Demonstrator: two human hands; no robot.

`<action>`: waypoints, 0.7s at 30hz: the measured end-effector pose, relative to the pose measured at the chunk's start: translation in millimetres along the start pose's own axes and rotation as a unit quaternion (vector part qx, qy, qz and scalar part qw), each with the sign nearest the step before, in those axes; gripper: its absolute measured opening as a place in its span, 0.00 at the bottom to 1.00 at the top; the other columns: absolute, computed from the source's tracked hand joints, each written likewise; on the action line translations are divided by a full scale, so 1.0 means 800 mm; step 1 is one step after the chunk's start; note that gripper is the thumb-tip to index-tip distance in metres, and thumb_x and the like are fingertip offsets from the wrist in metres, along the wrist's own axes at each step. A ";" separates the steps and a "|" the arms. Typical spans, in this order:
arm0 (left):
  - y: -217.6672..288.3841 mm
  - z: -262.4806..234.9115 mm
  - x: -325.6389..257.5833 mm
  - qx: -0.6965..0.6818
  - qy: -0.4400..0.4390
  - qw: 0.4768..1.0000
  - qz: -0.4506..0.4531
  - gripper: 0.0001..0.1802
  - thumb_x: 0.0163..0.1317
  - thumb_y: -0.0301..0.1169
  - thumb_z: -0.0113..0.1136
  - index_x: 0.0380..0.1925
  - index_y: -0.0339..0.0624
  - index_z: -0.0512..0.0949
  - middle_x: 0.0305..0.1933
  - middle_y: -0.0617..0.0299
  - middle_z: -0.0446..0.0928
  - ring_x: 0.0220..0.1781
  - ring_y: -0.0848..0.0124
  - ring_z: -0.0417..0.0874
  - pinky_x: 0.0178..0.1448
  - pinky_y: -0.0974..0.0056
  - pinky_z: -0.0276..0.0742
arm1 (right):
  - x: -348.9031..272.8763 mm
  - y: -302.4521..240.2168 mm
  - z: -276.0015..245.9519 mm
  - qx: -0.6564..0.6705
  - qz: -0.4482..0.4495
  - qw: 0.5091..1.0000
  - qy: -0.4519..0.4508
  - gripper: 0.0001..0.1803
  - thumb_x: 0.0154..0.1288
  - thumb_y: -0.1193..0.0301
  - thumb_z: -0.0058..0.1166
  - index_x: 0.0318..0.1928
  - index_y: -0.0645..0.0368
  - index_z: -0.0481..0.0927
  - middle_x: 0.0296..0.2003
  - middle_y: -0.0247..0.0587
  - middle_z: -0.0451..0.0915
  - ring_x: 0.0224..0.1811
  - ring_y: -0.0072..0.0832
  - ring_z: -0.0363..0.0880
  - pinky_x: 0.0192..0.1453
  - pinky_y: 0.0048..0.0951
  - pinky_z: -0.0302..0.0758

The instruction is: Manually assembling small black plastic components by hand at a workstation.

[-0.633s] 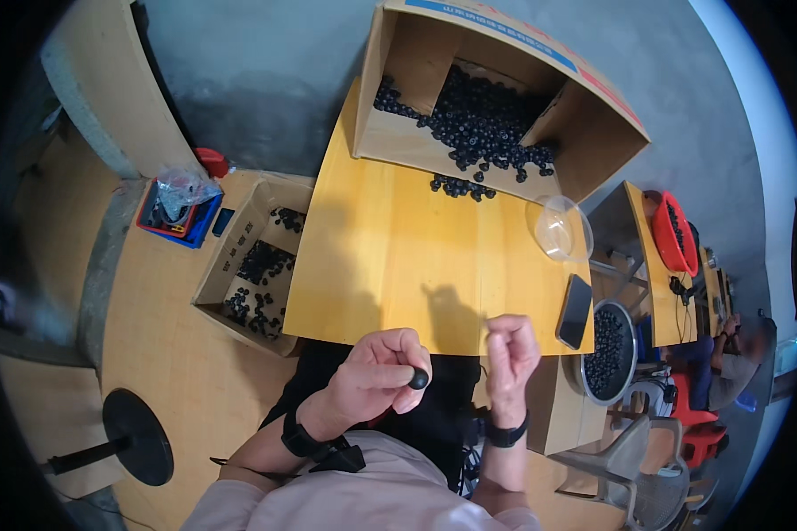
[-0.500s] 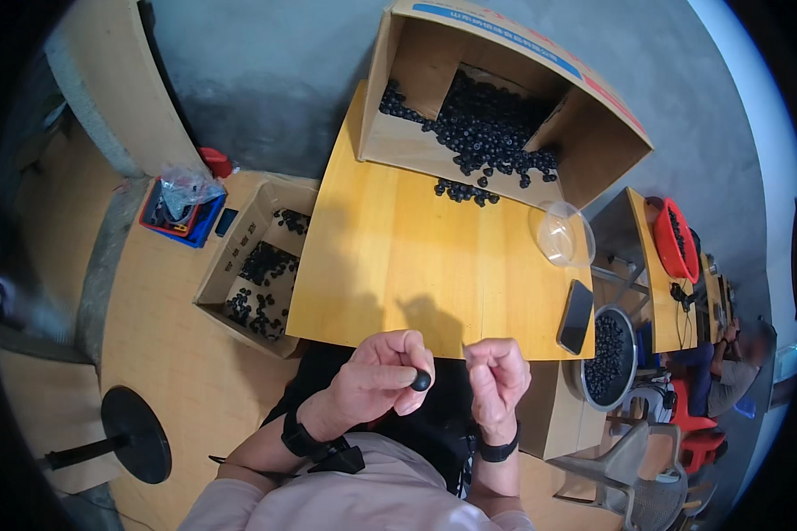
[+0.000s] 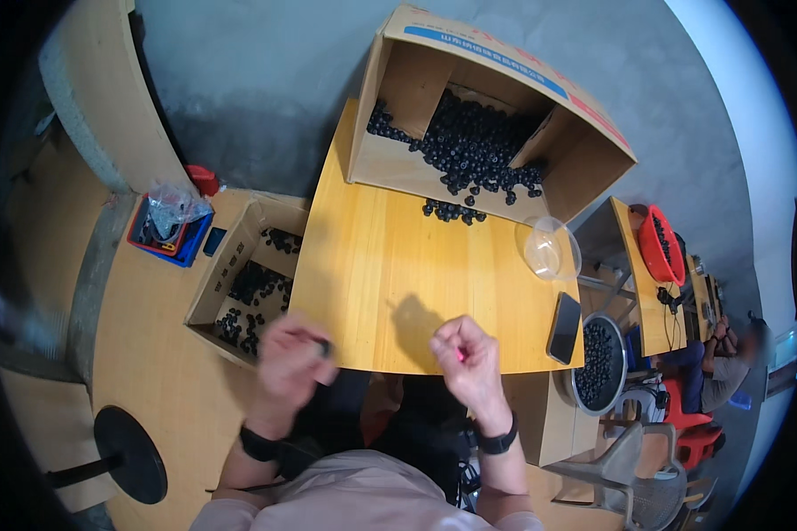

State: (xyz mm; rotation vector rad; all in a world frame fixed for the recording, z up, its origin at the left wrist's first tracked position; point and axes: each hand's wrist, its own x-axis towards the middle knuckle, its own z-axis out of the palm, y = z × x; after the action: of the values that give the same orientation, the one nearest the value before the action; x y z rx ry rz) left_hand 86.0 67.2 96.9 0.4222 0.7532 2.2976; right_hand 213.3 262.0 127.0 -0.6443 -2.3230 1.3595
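A small dark rounded piece (image 3: 325,346) was pinched in the closed fingers of the left hand (image 3: 288,365), blurred, just off the near edge of the yellow wooden counter (image 3: 398,274). The right hand (image 3: 468,358) was curled shut on a thin pink-red item (image 3: 460,354), too small to identify. Both were held close to the body, probably for fitting together. Beyond the fingers, a large tipped cardboard box (image 3: 491,133) spilled black pieces (image 3: 469,150) within reach. Left of the left fingers sat a lower cardboard box (image 3: 239,283) with more.
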 end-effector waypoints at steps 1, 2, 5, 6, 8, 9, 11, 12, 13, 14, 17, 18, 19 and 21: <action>0.010 -0.028 0.003 0.036 0.063 0.997 0.033 0.08 0.55 0.27 0.56 0.35 0.37 0.72 0.23 0.58 0.74 0.18 0.73 0.72 0.23 0.72 0.68 | 0.015 0.011 -0.005 -0.091 -0.011 0.995 0.039 0.03 0.54 0.75 0.54 0.29 0.58 0.73 0.13 0.36 0.69 0.14 0.24 0.67 0.20 0.25 0.63; 0.023 -0.062 0.004 0.075 0.129 0.986 0.069 0.09 0.56 0.30 0.57 0.35 0.37 0.72 0.21 0.59 0.73 0.17 0.72 0.72 0.22 0.72 0.68 | 0.031 0.019 -0.009 -0.143 -0.003 0.988 0.059 0.05 0.53 0.75 0.53 0.33 0.57 0.73 0.13 0.41 0.71 0.14 0.34 0.72 0.20 0.31 0.66; 0.036 -0.179 0.001 0.110 0.165 0.979 0.054 0.20 0.58 0.37 0.56 0.47 0.37 0.69 0.33 0.54 0.75 0.31 0.67 0.78 0.34 0.68 0.73 | 0.086 0.050 -0.026 -0.275 -0.028 0.958 0.072 0.11 0.52 0.74 0.54 0.38 0.56 0.73 0.15 0.45 0.74 0.19 0.42 0.76 0.23 0.37 0.70; 0.029 -0.194 0.005 0.152 0.279 0.948 0.022 0.26 0.59 0.39 0.54 0.54 0.39 0.63 0.43 0.52 0.71 0.41 0.65 0.75 0.42 0.65 0.71 | 0.104 0.059 -0.033 -0.330 -0.047 0.939 0.086 0.13 0.52 0.73 0.54 0.40 0.56 0.73 0.16 0.46 0.74 0.21 0.44 0.77 0.24 0.39 0.71; 0.023 -0.199 0.006 0.192 0.388 0.901 -0.011 0.32 0.61 0.42 0.53 0.61 0.40 0.57 0.52 0.50 0.68 0.51 0.62 0.73 0.51 0.62 0.69 | 0.142 0.078 -0.039 -0.358 -0.088 0.927 0.071 0.14 0.53 0.73 0.53 0.42 0.56 0.73 0.19 0.46 0.76 0.22 0.44 0.77 0.26 0.39 0.72; 0.027 -0.195 0.001 0.202 0.362 0.910 -0.032 0.37 0.61 0.44 0.53 0.64 0.41 0.51 0.58 0.49 0.62 0.57 0.61 0.67 0.56 0.59 0.64 | 0.160 0.083 -0.039 -0.384 -0.129 0.913 0.052 0.15 0.53 0.72 0.53 0.43 0.56 0.73 0.22 0.47 0.77 0.24 0.44 0.78 0.27 0.39 0.73; 0.029 -0.177 -0.002 0.200 0.324 0.925 -0.015 0.36 0.62 0.45 0.52 0.64 0.41 0.52 0.59 0.49 0.62 0.58 0.61 0.68 0.57 0.59 0.66 | 0.188 0.084 -0.033 -0.395 -0.159 0.904 0.045 0.15 0.54 0.72 0.53 0.45 0.56 0.73 0.27 0.48 0.77 0.26 0.43 0.79 0.28 0.39 0.74; 0.034 -0.164 -0.003 0.201 0.329 0.922 -0.011 0.36 0.62 0.45 0.52 0.64 0.41 0.52 0.59 0.49 0.62 0.58 0.61 0.68 0.57 0.59 0.66 | 0.201 0.081 -0.023 -0.400 -0.193 0.895 0.035 0.16 0.55 0.71 0.53 0.46 0.56 0.73 0.32 0.49 0.78 0.28 0.43 0.79 0.29 0.39 0.75; 0.036 -0.151 0.000 0.166 0.279 0.946 0.005 0.32 0.62 0.43 0.51 0.62 0.41 0.55 0.57 0.50 0.65 0.55 0.62 0.71 0.54 0.60 0.68 | 0.210 0.077 -0.017 -0.427 -0.178 0.887 0.020 0.14 0.56 0.69 0.53 0.44 0.56 0.73 0.39 0.48 0.77 0.32 0.42 0.79 0.32 0.38 0.76; 0.038 -0.135 0.004 0.131 0.227 0.965 0.021 0.28 0.63 0.41 0.50 0.60 0.40 0.59 0.55 0.50 0.67 0.52 0.62 0.74 0.51 0.62 0.71 | 0.220 0.080 -0.012 -0.425 -0.180 0.887 0.018 0.14 0.56 0.69 0.53 0.44 0.56 0.73 0.39 0.48 0.77 0.32 0.42 0.79 0.32 0.38 0.76; 0.040 -0.093 0.014 0.107 0.186 0.975 0.048 0.19 0.64 0.36 0.50 0.51 0.37 0.66 0.45 0.52 0.74 0.41 0.66 0.79 0.42 0.66 0.75 | 0.242 0.097 0.003 -0.479 -0.149 0.865 -0.024 0.12 0.55 0.68 0.55 0.39 0.58 0.72 0.38 0.48 0.76 0.33 0.41 0.80 0.35 0.37 0.76; 0.038 -0.085 0.015 0.103 0.149 0.983 0.043 0.18 0.64 0.36 0.50 0.50 0.36 0.68 0.43 0.53 0.76 0.39 0.67 0.80 0.41 0.67 0.76 | 0.245 0.101 0.008 -0.477 -0.150 0.865 -0.025 0.12 0.55 0.68 0.55 0.39 0.58 0.72 0.38 0.48 0.76 0.33 0.41 0.80 0.35 0.37 0.76; 0.035 -0.070 0.018 0.101 0.160 0.981 0.044 0.16 0.63 0.35 0.51 0.46 0.35 0.70 0.37 0.55 0.77 0.34 0.69 0.80 0.37 0.70 0.75 | 0.245 0.104 0.012 -0.468 -0.122 0.875 -0.010 0.13 0.54 0.68 0.55 0.39 0.58 0.71 0.39 0.49 0.76 0.35 0.42 0.79 0.36 0.38 0.76; 0.029 -0.060 0.017 0.100 0.143 0.984 0.026 0.16 0.63 0.35 0.52 0.45 0.35 0.71 0.37 0.55 0.77 0.33 0.70 0.80 0.37 0.70 0.75 | 0.241 0.108 0.013 -0.457 -0.092 0.885 0.005 0.14 0.53 0.68 0.56 0.39 0.58 0.71 0.40 0.49 0.77 0.36 0.43 0.78 0.37 0.40 0.75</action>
State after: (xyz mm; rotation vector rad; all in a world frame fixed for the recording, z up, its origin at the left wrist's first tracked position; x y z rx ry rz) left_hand 41.4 42.9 75.0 0.2020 1.1345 2.3687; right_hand 65.1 399.0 62.4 -0.6288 -2.8545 0.0947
